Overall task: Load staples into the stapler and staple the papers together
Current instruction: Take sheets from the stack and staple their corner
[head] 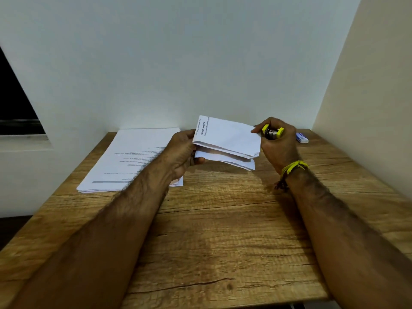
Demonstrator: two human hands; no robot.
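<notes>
Gripping the folded papers (227,139) steady, left hand (181,150); yellow stapler (272,132) clutched by right hand (278,144), probably lined up to bite the edge.

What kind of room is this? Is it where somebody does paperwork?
Probably, yes: it looks like a small desk corner in a home or office. A wooden table stands against plain walls, a stack of printed papers lies on it, and the right hand holds a yellow stapler.
</notes>
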